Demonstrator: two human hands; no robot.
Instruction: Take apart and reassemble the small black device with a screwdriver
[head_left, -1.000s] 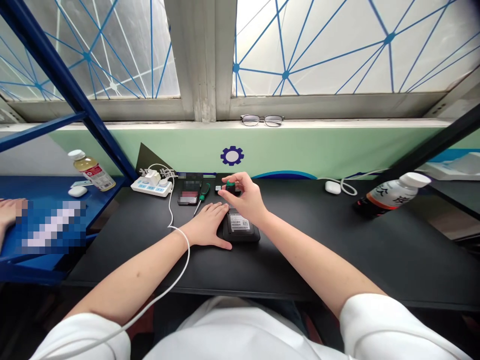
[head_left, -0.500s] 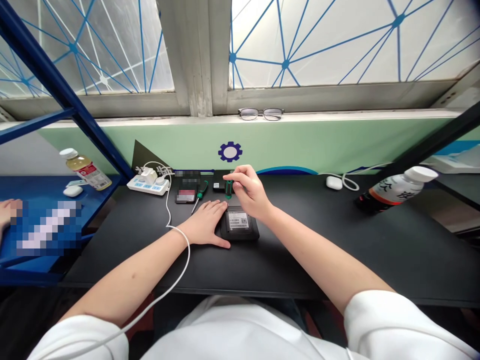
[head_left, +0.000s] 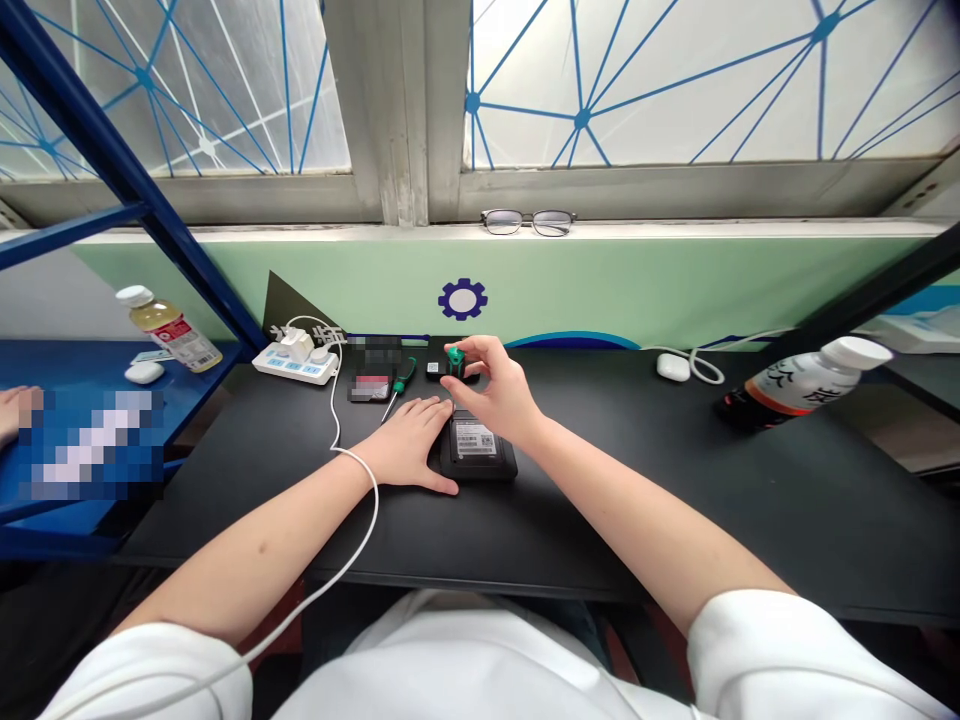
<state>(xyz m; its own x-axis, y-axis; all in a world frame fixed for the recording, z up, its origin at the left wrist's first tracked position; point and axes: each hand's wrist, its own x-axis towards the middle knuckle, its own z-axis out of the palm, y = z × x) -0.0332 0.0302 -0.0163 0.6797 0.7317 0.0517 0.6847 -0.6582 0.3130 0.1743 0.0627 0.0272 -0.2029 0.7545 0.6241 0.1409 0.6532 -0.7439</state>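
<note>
The left hand (head_left: 411, 443) lies palm down with its fingers loosely extended and the thumb spread wide, grasping nothing; its thumb and forefinger frame the left side of a flat, black, box-shaped device with a printed white label (head_left: 478, 446), though whether they press against it cannot be told. The device rests on the black desk (head_left: 600, 540) between the two hands, partly under the right. The right hand (head_left: 495, 388), fingers curled and nearly closed, pinches the green-and-black handle of a screwdriver (head_left: 455, 362) between thumb and fingers, the tool roughly upright above the device's far left corner; its tip is too small to make out. Just beyond the left fingers lies a second screwdriver with a green-and-black handle and metal shaft (head_left: 401, 385), beside a dark, partly blurred rectangular object (head_left: 375, 368). Behind the right hand sits a small black box with a white square label (head_left: 433, 369). A thin white cable (head_left: 373, 505) crosses over the left wrist.
</note>
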